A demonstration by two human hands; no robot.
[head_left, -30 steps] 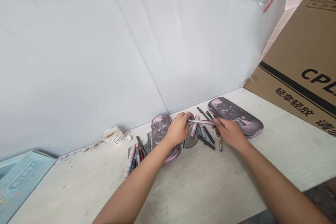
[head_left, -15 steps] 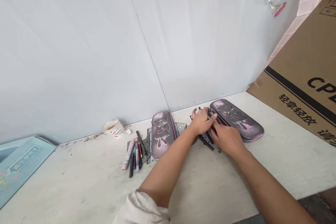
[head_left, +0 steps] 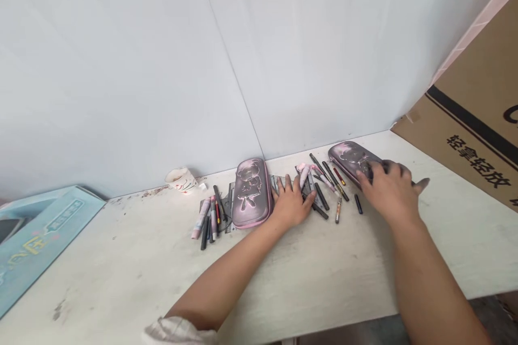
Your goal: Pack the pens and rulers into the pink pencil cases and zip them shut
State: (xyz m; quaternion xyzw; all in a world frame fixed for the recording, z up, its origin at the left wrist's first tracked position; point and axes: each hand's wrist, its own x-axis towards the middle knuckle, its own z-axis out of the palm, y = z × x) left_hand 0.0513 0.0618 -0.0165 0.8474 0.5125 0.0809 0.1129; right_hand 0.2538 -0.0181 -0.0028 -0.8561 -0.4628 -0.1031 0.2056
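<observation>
Probably a storeroom, by the cardboard carton (head_left: 473, 118)

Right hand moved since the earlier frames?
Yes. The right hand has moved rightward, away from the paper cup, and is now over the far end of the pink pencil case.

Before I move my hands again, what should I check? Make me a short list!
1. Left hand empty: ok, its fingers are spread open.
2. Right hand empty: cannot tell, it covers part of the right pencil case.
3. Left pencil case shut: ok.
4. Space between the hands free: not ok, loose pens lie there.
5. Paper cup upright: not ok, it lies on its side.
</observation>
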